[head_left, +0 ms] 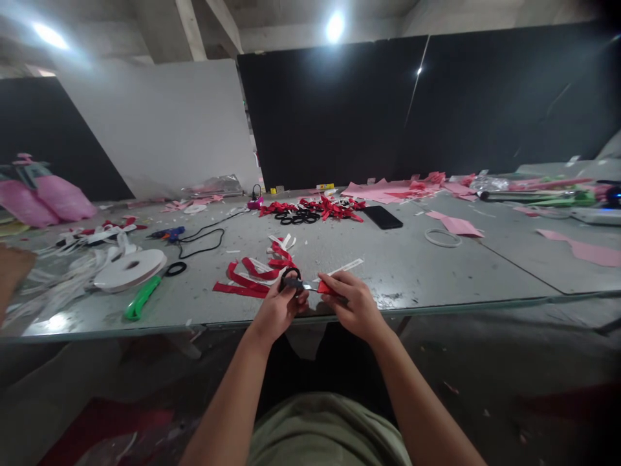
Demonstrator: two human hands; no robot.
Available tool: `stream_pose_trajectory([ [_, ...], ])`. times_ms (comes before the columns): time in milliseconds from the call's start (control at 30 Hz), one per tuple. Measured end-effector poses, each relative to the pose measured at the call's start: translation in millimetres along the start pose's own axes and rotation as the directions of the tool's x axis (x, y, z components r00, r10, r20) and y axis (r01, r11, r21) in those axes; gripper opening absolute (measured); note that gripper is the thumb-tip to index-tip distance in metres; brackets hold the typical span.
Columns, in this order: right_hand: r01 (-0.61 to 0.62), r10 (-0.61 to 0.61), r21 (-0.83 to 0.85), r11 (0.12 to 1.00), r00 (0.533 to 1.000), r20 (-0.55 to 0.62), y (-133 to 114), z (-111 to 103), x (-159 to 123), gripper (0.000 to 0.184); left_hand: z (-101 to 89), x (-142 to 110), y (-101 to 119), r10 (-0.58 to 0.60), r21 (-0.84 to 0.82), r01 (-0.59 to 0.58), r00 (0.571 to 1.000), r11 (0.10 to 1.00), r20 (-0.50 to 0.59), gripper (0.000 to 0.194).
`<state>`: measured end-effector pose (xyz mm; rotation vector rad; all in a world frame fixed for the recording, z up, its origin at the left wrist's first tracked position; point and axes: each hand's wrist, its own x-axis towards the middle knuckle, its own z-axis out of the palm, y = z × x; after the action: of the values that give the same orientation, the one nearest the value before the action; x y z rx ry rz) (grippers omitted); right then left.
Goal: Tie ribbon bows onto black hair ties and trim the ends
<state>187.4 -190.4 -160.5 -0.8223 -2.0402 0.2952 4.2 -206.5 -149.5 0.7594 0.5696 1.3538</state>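
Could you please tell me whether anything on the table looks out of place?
It looks untidy: loose white ribbon lies tangled beside the white roll, and ragged pink paper litters the table.

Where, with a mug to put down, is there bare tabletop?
Mostly bare: tabletop right of the right hand, between phone, white ring and near edge, small specks aside. Crowded: the left end, with white ribbons and a roll; the back, with red ribbons.
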Motion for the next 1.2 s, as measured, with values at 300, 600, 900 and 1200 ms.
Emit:
stream_pose_trajectory([
  [300,-0.001,0.0,0.036,0.999,1.0,0.022,0.6,-2.5,1.4,0.039,-2.4,0.0,1.0,-0.001,0.007,0.0,0.997,1.0,0.073,0.026],
  [600,0.009,-0.01,0.044,0.999,1.0,0.008,-0.2,-2.1,0.6,0.04,-3.9,-1.3,0.9,-0.003,0.002,0.003,0.997,1.0,0.081,0.027],
  [900,-0.023,0.031,0.086,0.996,0.994,-0.101,-2.3,-0.6,-1.1,0.033,1.9,-3.5,7.2,-0.005,-0.004,0.005,0.997,1.0,0.071,0.033],
  [1200,-0.029,0.072,0.209,0.977,0.977,-0.2,-43.5,3.4,9.0,0.021,18.3,-10.1,-0.2,0.166,0.242,-0.134,0.98,0.961,-0.113,0.033],
])
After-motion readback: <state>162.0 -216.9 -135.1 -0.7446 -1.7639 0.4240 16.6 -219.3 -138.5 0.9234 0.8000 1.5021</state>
